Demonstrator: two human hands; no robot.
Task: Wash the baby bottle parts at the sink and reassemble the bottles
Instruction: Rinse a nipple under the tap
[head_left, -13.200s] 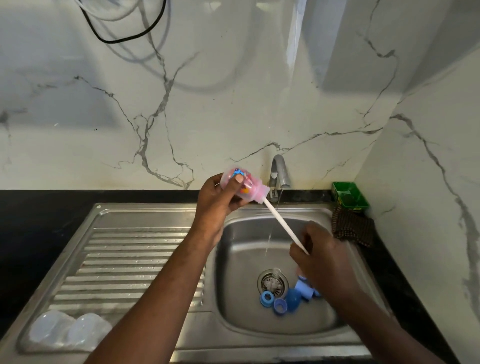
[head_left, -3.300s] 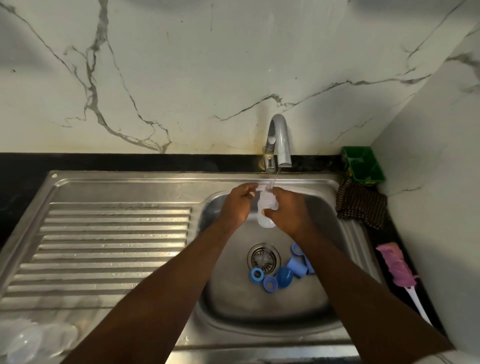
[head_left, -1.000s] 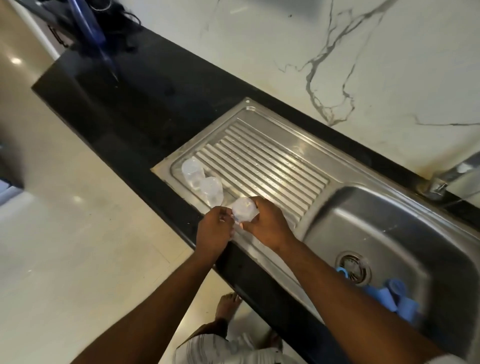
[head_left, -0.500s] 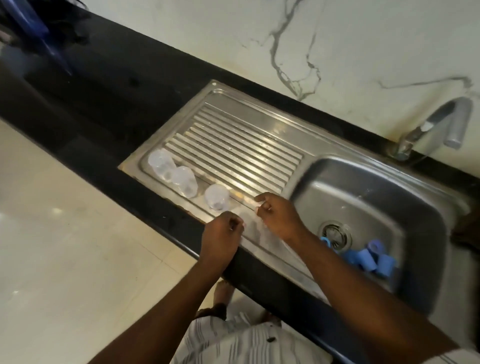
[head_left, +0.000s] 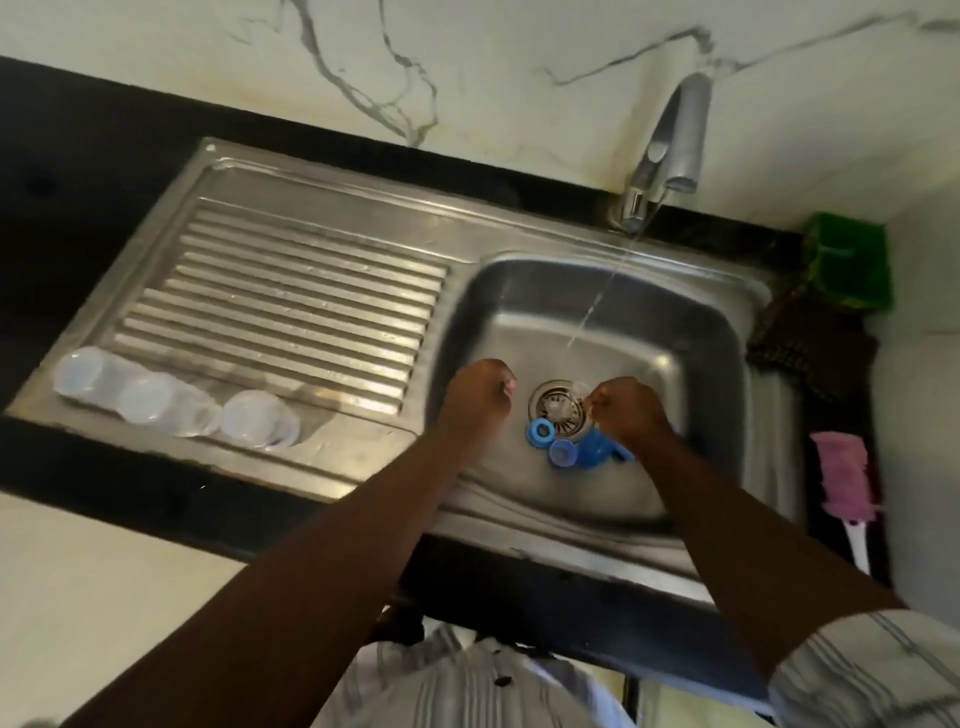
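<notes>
Blue bottle parts (head_left: 587, 449) lie beside the drain (head_left: 558, 408), just below the right hand's (head_left: 631, 413) curled fingers, grip unclear; left hand (head_left: 478, 397) curls empty.

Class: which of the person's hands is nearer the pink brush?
Right. The right hand is in the basin, left of the pink brush; the left hand sits farther left, by the drainboard.

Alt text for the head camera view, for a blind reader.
The left hand and right hand are in a steel sink beside blue bottle parts at the drain, while the tap runs. Three clear bottles sit on the draining board.
</notes>
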